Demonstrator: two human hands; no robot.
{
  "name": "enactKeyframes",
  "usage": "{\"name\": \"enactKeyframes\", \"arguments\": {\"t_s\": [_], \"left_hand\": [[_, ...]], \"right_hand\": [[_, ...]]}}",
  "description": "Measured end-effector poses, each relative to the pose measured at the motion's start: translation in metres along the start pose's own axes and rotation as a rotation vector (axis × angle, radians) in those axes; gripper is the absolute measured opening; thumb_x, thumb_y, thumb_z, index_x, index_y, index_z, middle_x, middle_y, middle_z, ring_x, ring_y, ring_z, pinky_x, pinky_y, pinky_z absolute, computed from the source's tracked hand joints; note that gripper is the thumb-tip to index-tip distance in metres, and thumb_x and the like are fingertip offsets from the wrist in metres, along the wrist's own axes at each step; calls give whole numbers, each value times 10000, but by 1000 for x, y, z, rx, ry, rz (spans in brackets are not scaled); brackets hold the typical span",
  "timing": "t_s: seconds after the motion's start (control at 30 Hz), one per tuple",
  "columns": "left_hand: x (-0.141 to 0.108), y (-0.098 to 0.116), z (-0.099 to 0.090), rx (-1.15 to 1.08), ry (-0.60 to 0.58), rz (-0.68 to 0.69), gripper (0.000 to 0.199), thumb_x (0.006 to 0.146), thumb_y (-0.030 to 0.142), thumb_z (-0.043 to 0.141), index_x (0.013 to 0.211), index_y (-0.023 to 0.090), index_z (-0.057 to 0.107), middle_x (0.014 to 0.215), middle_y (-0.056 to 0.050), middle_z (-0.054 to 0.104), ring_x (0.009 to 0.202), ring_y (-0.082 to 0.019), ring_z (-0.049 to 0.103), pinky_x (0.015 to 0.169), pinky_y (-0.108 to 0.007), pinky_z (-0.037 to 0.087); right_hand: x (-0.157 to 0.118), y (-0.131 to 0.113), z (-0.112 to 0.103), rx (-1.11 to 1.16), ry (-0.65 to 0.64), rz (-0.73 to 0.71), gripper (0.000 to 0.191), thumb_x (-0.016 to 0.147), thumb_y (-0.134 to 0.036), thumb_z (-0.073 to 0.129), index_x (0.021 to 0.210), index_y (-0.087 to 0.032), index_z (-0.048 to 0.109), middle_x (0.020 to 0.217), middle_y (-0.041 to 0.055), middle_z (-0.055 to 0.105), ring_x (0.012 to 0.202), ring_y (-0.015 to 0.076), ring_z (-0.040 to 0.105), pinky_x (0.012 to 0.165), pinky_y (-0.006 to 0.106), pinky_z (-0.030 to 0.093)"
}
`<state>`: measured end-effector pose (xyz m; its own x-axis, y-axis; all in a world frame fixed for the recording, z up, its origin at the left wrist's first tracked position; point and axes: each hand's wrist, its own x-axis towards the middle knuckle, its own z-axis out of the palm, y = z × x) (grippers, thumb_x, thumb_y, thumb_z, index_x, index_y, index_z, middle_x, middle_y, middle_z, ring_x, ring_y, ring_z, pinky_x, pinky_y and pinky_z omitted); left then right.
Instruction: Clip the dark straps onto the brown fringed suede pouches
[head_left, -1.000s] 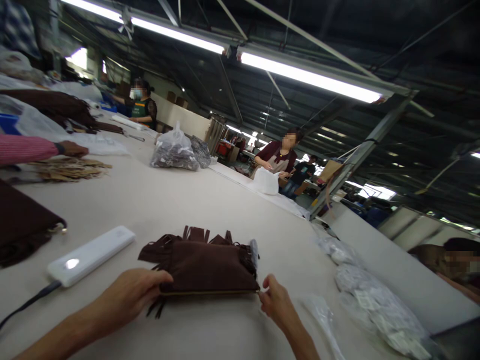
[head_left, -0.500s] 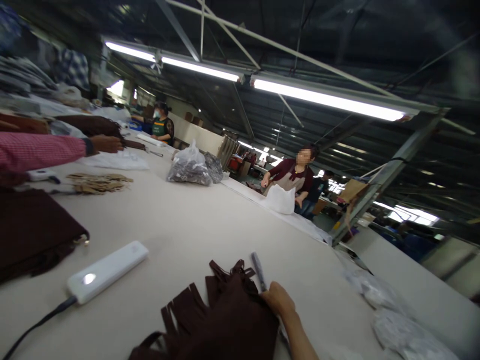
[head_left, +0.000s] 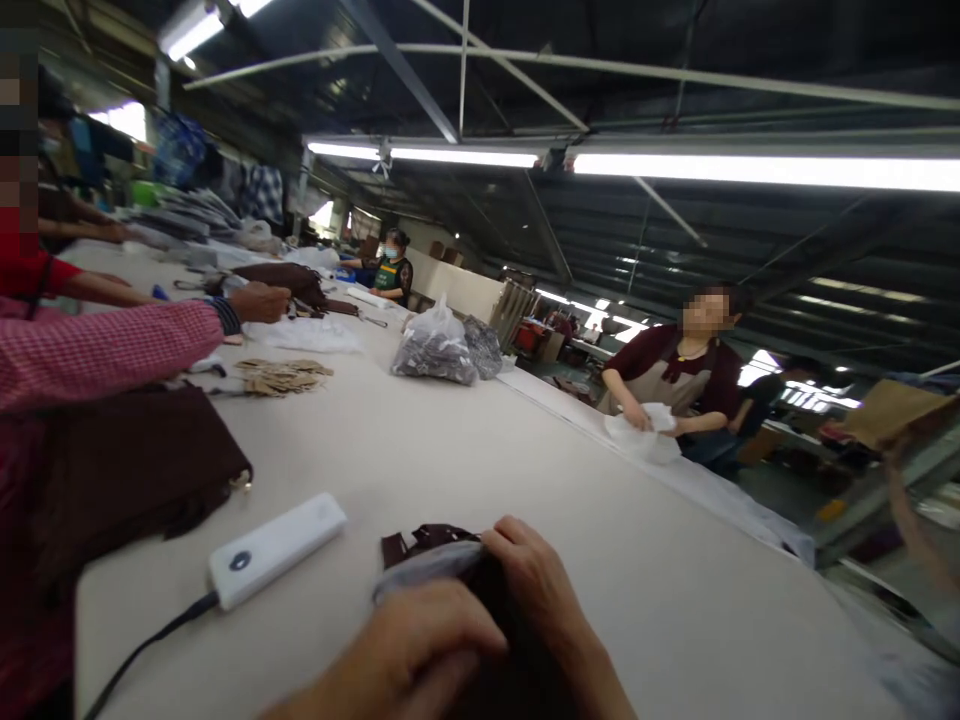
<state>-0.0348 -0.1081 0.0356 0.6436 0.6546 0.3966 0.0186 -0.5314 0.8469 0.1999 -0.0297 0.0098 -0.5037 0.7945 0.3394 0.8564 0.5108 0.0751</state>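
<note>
A dark brown fringed bag [head_left: 499, 610] is at the table's near side, with its grey lining [head_left: 427, 570] showing along the opened upper edge. My right hand [head_left: 536, 580] is closed on that edge, fingers bent over the brown material. In front of the lining, my left hand [head_left: 420, 640] is bent over the bag and slightly blurred; its fingertips are hidden, so I cannot tell whether it grips anything. To the left lies a white oblong device [head_left: 277, 550] with a round dark button and a black cable.
Another dark brown piece [head_left: 150, 470] lies at the left, beside a person's pink checked sleeve [head_left: 127, 350]. Tan strips [head_left: 285, 377] and a filled clear plastic bag [head_left: 435, 345] are farther back. Across the pale table [head_left: 600, 560], a person in an apron [head_left: 682, 370] handles white material.
My left hand has come into view over the brown bag, whose grey lining now shows. The grey stick-like thing by my right hand is out of sight. The view has swung left.
</note>
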Motion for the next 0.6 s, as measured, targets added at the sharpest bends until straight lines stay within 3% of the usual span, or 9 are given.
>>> {"name": "enactKeyframes", "arguments": {"t_s": [0.07, 0.1, 0.17, 0.27, 0.37, 0.43, 0.5, 0.57, 0.6], "left_hand": [[1, -14, -33, 168, 250, -164, 295, 906, 304, 445, 1137, 217, 607, 1162, -76, 613, 1103, -240, 545, 1003, -403, 433], [0, -24, -44, 189, 272, -264, 306, 875, 320, 476, 1124, 203, 610, 1145, -76, 622, 1078, -247, 553, 976, -404, 437], [-3, -45, -54, 79, 148, -446, 332, 831, 402, 521, 1052, 175, 622, 1075, -74, 643, 1006, -248, 579, 879, -373, 466], [-11, -78, -41, -400, -29, -628, 483, 730, 589, 597, 955, 164, 565, 979, -81, 661, 799, -220, 627, 642, -304, 477], [-16, -102, -19, -764, 18, -727, 582, 552, 543, 729, 932, 169, 496, 842, -65, 669, 576, -159, 593, 510, -246, 433], [-18, -108, -8, -764, 102, -737, 512, 497, 390, 724, 893, 167, 489, 709, -23, 639, 504, -133, 548, 484, -234, 437], [-17, -107, -2, -685, 155, -729, 422, 487, 292, 641, 861, 175, 484, 614, 21, 589, 460, -124, 503, 454, -236, 432], [-16, -105, 1, -604, 149, -706, 360, 483, 249, 572, 823, 183, 475, 580, 47, 547, 453, -120, 476, 434, -223, 397], [-16, -104, 2, -567, 148, -689, 333, 482, 242, 553, 799, 182, 472, 577, 52, 530, 467, -115, 468, 433, -210, 366]], "right_hand": [[4, -14, 6, 40, -16, -24, 244, 872, 50, 595, 902, -191, 614, 901, 25, 554, 828, 214, 522, 722, 297, 378], [6, -20, 10, 60, -17, -27, 249, 873, 55, 587, 910, -189, 622, 909, 29, 557, 835, 217, 524, 727, 299, 384], [10, -27, 20, 132, -1, -30, 251, 891, 46, 535, 920, -182, 635, 908, 41, 562, 839, 222, 532, 737, 303, 403], [11, -38, 38, 330, 38, -47, 272, 936, -16, 427, 919, -172, 649, 918, 65, 573, 855, 228, 549, 771, 315, 447], [-2, -48, 52, 438, 32, 55, 347, 891, -46, 454, 1189, -144, 602, 1235, 135, 528, 1150, 269, 485, 987, 379, 422], [-18, -52, 51, 410, -62, 246, 612, 851, -102, 577, 1429, -85, 376, 1441, 187, 361, 1334, 306, 317, 1105, 437, 323], [-36, -55, 44, 375, -236, 448, 881, 840, -227, 690, 1505, -35, 144, 1480, 234, 296, 1363, 334, 284, 1113, 472, 310], [-52, -56, 36, 373, -373, 592, 974, 838, -352, 729, 1505, -23, 100, 1446, 252, 354, 1321, 350, 366, 1071, 479, 358], [-57, -57, 33, 396, -396, 632, 935, 831, -379, 730, 1493, -36, 166, 1406, 239, 419, 1276, 351, 428, 1032, 466, 396]]}}
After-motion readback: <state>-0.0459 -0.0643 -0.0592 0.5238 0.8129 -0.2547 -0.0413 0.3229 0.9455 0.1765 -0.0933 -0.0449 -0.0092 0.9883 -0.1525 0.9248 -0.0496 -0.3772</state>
